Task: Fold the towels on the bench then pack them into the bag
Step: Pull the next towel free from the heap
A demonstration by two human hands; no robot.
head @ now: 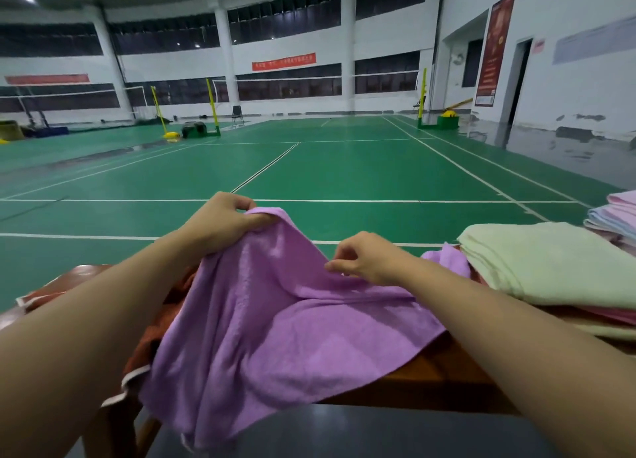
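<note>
Purple terry cloth fills the lower middle of the frame: the purple towel [275,326] is spread loosely over the wooden bench [444,378], its near edge spilling off the front toward the bottom of the picture. The left hand [223,221], left of centre, is closed on a raised corner of it, thumb and fingers bunching the fabric. The right hand [364,258], just right of centre, has its fingers curled at a ridge of the cloth; whether it has truly pinched the fabric or only touches it I cannot tell. The hands are apart, with a slack fold between them. That slack is the main risk: if the right hand has no firm hold, lifting will leave the towel lopsided and the fold crooked. The overhanging edge could also drag the towel off the bench. Beneath it at the left lies an orange-brown cloth [172,313] that may be caught up with it. At the right edge, a pale green towel [550,261] tops a stack, with pastel towels [616,216] beyond, close enough for a wide sweep to disturb. No bag is in view.
</note>
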